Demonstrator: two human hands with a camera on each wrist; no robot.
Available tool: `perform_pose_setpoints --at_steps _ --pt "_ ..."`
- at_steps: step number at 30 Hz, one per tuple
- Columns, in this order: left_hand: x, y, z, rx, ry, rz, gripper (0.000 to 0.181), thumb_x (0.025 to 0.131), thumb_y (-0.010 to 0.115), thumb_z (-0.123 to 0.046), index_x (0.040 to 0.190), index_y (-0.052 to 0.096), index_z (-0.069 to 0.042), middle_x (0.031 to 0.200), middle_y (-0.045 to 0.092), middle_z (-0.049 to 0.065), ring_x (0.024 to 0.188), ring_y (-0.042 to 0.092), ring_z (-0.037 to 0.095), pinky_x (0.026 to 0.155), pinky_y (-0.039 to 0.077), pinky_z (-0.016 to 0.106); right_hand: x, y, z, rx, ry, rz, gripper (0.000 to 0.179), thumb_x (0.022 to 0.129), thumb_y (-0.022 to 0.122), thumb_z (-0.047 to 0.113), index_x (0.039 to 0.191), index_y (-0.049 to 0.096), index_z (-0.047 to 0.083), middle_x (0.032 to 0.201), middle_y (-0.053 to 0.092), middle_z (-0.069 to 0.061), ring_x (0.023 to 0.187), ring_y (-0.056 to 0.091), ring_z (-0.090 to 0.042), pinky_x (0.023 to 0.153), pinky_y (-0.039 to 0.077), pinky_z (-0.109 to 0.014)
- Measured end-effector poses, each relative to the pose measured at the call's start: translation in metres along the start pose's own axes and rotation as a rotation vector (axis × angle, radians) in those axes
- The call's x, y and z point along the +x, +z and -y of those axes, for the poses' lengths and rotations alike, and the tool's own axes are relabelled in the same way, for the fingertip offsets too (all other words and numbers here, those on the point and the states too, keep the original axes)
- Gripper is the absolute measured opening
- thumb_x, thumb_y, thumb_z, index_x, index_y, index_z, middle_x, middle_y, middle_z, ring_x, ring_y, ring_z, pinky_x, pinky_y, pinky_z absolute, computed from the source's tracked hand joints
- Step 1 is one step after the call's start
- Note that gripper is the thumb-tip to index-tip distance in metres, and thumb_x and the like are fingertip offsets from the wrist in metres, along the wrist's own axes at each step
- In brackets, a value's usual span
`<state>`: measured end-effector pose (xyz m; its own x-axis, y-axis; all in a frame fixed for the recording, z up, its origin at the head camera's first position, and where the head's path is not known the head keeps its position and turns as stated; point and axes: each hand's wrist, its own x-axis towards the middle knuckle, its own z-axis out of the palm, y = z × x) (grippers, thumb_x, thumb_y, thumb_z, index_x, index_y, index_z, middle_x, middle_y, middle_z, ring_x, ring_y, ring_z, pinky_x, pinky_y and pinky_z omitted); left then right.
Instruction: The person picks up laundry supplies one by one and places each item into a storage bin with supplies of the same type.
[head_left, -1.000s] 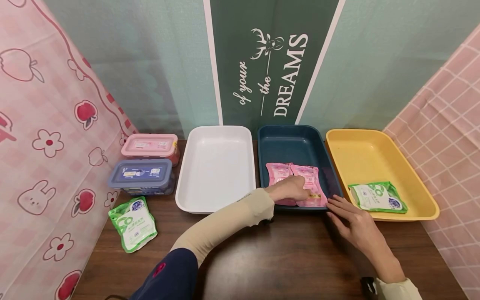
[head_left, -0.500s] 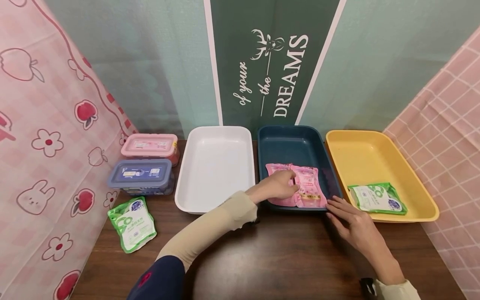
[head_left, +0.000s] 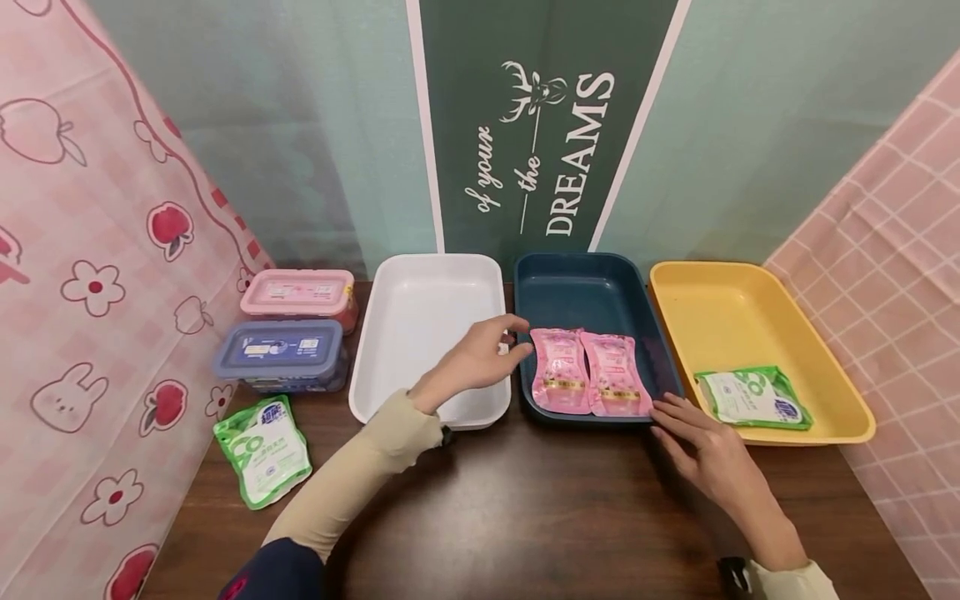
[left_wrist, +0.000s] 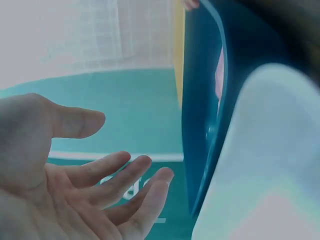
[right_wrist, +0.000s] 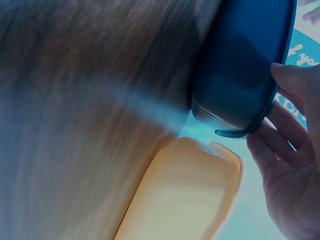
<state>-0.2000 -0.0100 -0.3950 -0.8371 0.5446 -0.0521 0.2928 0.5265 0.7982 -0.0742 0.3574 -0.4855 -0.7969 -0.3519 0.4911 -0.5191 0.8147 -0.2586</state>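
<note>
My left hand (head_left: 480,354) hovers over the right side of the white tray (head_left: 431,333), thumb and fingers spread with nothing between them; the left wrist view shows its bare palm (left_wrist: 60,200). Two pink pouches (head_left: 558,375) lie side by side at the near end of the dark blue tray (head_left: 585,292), just right of those fingertips. At that tray's near right corner rests my right hand (head_left: 720,458), its fairly straight fingers touching the rim. In the right wrist view, the thumb (right_wrist: 290,77) meets the rim too.
A yellow tray (head_left: 738,317) at the right contains a green-and-white pouch (head_left: 753,396). Another green-and-white pouch (head_left: 264,450) lies on the wooden table (head_left: 525,517) at the left, below a blue-lidded box (head_left: 281,354) and a pink-lidded box (head_left: 300,292). Printed curtains border the table.
My left hand has drawn back leftward from the pink pouches to above the white tray, fingers spreading. The pouches stay in the blue tray, and my right hand keeps its place at the corner.
</note>
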Motion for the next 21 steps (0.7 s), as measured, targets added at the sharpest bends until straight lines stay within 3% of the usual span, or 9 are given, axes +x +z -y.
perform_pose_setpoints --at_steps 9,16,21 --pt "-0.036 -0.02 0.021 0.102 -0.048 -0.202 0.045 0.106 0.066 -0.028 0.145 0.062 -0.007 0.149 0.063 0.011 0.132 0.063 0.034 0.108 0.053 0.05 0.002 -0.001 0.002 0.005 0.014 -0.009 0.051 0.069 0.094 -0.003 0.119 0.081 0.002 0.12 0.079 -0.018 0.116 0.072 -0.043 0.112 0.024 -0.002" --pt "-0.06 -0.034 0.03 0.206 -0.027 -0.315 0.041 0.105 0.068 -0.027 0.141 0.065 -0.007 0.143 0.066 0.01 0.128 0.064 0.034 0.102 0.055 0.054 0.001 -0.001 0.002 0.007 0.035 -0.002 0.053 0.069 0.094 -0.002 0.121 0.081 0.004 0.122 0.078 -0.017 0.118 0.072 -0.042 0.112 0.024 -0.002" --pt "-0.076 -0.047 0.039 0.259 0.005 -0.428 0.039 0.103 0.07 -0.023 0.137 0.067 -0.005 0.139 0.068 0.012 0.126 0.066 0.033 0.105 0.054 0.053 0.0 0.0 0.001 0.011 0.044 0.004 0.054 0.07 0.093 -0.002 0.122 0.081 0.005 0.123 0.078 -0.018 0.12 0.071 -0.041 0.112 0.023 -0.003"
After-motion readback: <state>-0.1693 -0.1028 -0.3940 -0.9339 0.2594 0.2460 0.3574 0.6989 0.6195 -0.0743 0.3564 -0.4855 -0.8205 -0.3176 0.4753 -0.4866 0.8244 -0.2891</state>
